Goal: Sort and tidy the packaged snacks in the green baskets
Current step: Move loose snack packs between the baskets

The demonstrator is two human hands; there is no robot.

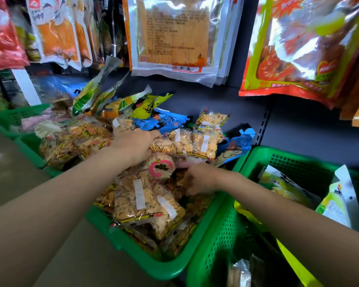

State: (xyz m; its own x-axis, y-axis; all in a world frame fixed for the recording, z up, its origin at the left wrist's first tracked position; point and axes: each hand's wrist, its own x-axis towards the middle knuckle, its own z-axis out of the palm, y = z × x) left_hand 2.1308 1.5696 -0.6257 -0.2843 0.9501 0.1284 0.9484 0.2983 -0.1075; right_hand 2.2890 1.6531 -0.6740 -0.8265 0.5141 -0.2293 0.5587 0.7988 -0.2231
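Both hands worked in the heaped middle green basket (pixel 174 264): the left hand (pixel 136 145) gripped a clear cracker packet (pixel 164 146), and the right hand (pixel 199 179), fingers curled, pinched another packet's edge, seemingly to straighten the pile.

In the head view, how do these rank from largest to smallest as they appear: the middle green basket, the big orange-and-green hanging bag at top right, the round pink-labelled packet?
1. Middle green basket
2. Orange-and-green hanging bag; it looks close to the basket, and nearness to the camera makes this order unsure.
3. Pink-labelled packet, clearly the smallest.
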